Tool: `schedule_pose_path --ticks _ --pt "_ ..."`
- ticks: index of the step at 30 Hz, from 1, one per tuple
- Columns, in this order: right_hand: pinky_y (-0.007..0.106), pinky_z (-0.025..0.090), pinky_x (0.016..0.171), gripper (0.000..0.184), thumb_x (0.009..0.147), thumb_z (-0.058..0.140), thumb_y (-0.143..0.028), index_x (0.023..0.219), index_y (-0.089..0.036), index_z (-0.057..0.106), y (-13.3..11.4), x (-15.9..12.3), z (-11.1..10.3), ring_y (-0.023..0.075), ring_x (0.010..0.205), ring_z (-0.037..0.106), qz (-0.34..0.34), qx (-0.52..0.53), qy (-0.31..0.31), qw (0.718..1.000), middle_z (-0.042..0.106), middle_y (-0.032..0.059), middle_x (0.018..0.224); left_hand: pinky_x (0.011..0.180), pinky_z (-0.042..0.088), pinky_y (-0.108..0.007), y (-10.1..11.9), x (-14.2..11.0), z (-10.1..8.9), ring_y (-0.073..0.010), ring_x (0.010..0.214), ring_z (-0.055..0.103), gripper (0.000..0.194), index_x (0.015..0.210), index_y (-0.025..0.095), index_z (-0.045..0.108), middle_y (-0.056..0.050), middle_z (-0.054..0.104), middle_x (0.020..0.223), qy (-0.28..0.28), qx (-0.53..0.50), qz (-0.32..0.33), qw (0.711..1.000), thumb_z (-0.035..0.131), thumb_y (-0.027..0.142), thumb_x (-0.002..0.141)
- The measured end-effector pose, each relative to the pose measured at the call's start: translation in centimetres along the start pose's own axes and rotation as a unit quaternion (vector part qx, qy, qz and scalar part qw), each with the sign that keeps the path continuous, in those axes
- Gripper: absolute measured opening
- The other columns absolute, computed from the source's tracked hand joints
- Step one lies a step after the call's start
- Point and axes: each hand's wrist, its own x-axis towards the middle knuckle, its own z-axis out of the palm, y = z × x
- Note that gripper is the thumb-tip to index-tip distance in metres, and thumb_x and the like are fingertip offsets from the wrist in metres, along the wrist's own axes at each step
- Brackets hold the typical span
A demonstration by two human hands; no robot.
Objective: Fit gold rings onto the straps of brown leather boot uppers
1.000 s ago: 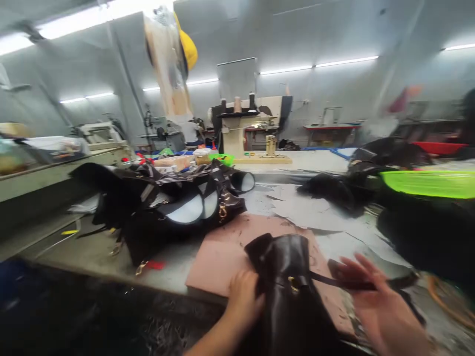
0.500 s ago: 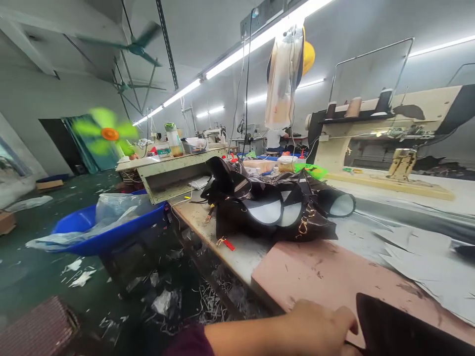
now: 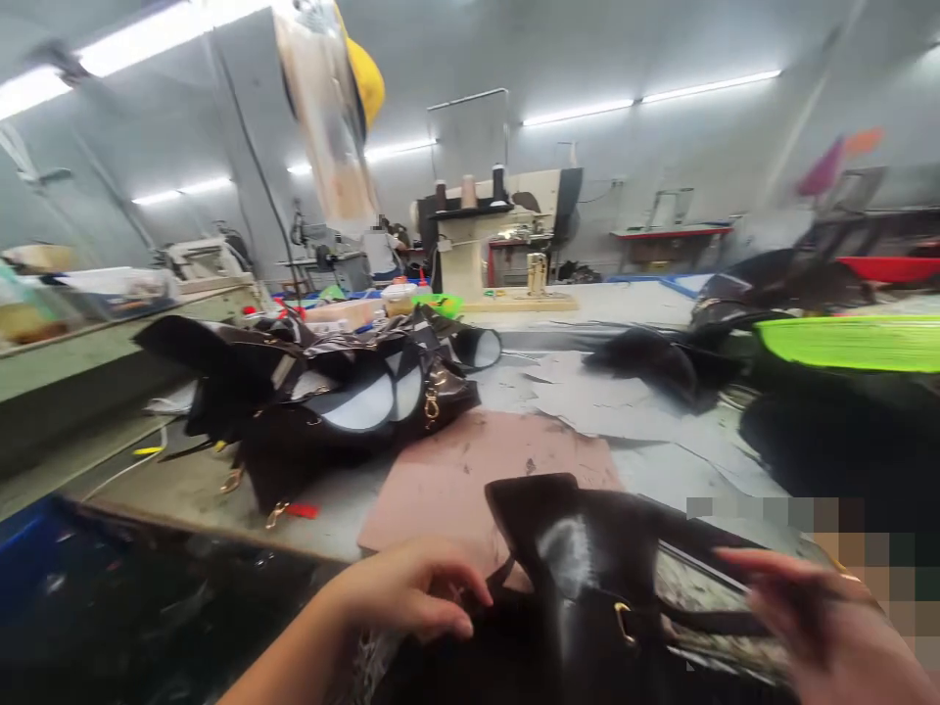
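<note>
A dark leather bag piece (image 3: 580,568) lies low in front of me, with a gold-coloured ring, a strap and a long opening through which a pale lining shows. Its front hangs over the table's near edge. At its left side is my left hand (image 3: 418,592), thumb and fingers apart, with nothing visible between them. My right hand (image 3: 829,607) is over the right end of the opening, where the strap runs towards it. Motion blur smears its fingers, and whether it grips the strap cannot be made out.
Beyond lies a pink board (image 3: 470,470) with white sheets (image 3: 594,392) behind it. Several dark bags (image 3: 294,441) with gold clasps are heaped at left. A sewing machine (image 3: 470,245) stands at the back. A green basket (image 3: 852,343) is at right.
My view has swung to the right. The bag piece shows more fully towards the middle. My left hand, earlier at its edge, now has its fingers apart; my right hand has come into view.
</note>
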Motion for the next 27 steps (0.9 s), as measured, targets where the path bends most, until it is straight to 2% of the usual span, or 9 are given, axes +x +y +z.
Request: schedule_pose_path --ticks 2,4,7,11,15,19,23,25,27 --pt "0.034 0.050 0.064 0.028 0.083 0.047 -0.049 0.087 -0.028 0.065 -2.9 -0.6 2.7 0.0239 0.078 0.061 -0.025 -0.002 -0.012 1.000 0.065 0.0058 0.084 0.071 0.044 -0.027 0.5 0.8 0.1 -0.0182 0.077 0.058 0.030 0.096 0.019 0.069 -0.004 0.065 0.085 -0.062 -0.117 0.025 0.991 0.058 0.034 0.072" --pt "0.032 0.048 0.058 0.029 0.083 0.047 -0.046 0.079 -0.024 0.067 -5.7 -0.7 5.1 0.0205 0.063 0.059 -0.102 -0.035 -0.136 0.985 0.062 0.0047 0.069 0.078 0.043 -0.030 0.8 2.0 0.6 -0.0194 0.082 0.058 0.032 0.098 0.019 0.069 -0.004 0.065 0.089 -0.097 -0.210 0.040 0.972 0.056 0.034 0.073" --pt "0.027 0.047 0.056 0.024 0.084 0.047 -0.037 0.081 -0.022 0.066 -8.5 -0.3 7.0 0.0166 0.060 0.058 -0.132 -0.058 -0.173 0.974 0.060 0.0024 0.066 0.077 0.042 -0.028 0.9 3.8 1.9 -0.0166 0.081 0.056 0.028 0.097 0.022 0.067 -0.002 0.062 0.089 -0.069 -0.187 0.052 0.978 0.060 0.024 0.071" --pt "0.026 0.046 0.061 0.014 0.081 0.052 -0.027 0.078 -0.021 0.065 -9.2 0.1 6.9 0.0158 0.066 0.058 -0.125 -0.052 -0.177 0.975 0.062 0.0020 0.070 0.072 0.040 -0.025 0.3 5.4 2.8 -0.0136 0.076 0.049 0.011 0.075 0.018 0.065 -0.001 0.052 0.081 0.029 -0.095 0.137 0.986 0.067 0.028 0.070" --pt "0.025 0.045 0.063 0.012 0.080 0.053 -0.020 0.077 -0.020 0.065 -9.4 0.0 6.8 0.0139 0.067 0.057 -0.150 -0.026 -0.191 0.970 0.059 0.0011 0.071 0.081 0.039 -0.029 -0.4 5.8 2.8 -0.0157 0.086 0.051 0.020 0.075 0.017 0.061 -0.003 0.054 0.091 0.003 -0.139 0.192 0.971 0.062 0.038 0.076" --pt "0.024 0.044 0.061 0.018 0.078 0.048 -0.013 0.078 -0.020 0.065 -10.0 -0.2 7.3 0.0129 0.066 0.055 -0.175 -0.028 -0.207 0.962 0.055 0.0010 0.071 0.079 0.039 -0.027 0.0 5.7 3.0 -0.0155 0.083 0.052 0.023 0.084 0.017 0.060 -0.002 0.059 0.086 -0.020 -0.158 0.143 0.977 0.054 0.039 0.082" --pt "0.026 0.047 0.067 0.032 0.072 0.045 -0.008 0.098 -0.021 0.058 -10.8 -0.6 7.9 0.0141 0.071 0.058 -0.173 -0.050 -0.170 0.969 0.060 0.0009 0.077 0.079 0.038 -0.027 1.6 5.5 3.4 -0.0159 0.084 0.050 0.021 0.085 0.018 0.059 -0.001 0.057 0.086 0.027 -0.077 0.102 0.991 0.053 0.038 0.082" --pt "0.027 0.047 0.069 0.039 0.070 0.043 -0.007 0.104 -0.022 0.056 -11.4 -0.8 8.1 0.0145 0.073 0.058 -0.213 -0.068 -0.171 0.959 0.060 0.0016 0.081 0.077 0.038 -0.027 2.3 5.5 3.7 -0.0156 0.081 0.048 0.020 0.081 0.018 0.058 0.000 0.055 0.082 0.050 -0.063 0.099 0.992 0.053 0.037 0.080" --pt "0.027 0.048 0.068 0.036 0.070 0.044 -0.008 0.100 -0.021 0.059 -12.1 -0.9 8.3 0.0152 0.074 0.057 -0.266 -0.114 -0.192 0.938 0.058 0.0035 0.083 0.070 0.037 -0.025 2.7 5.6 3.9 -0.0140 0.075 0.045 0.019 0.076 0.017 0.054 0.002 0.051 0.075 0.047 -0.104 0.097 0.989 0.057 0.036 0.077"
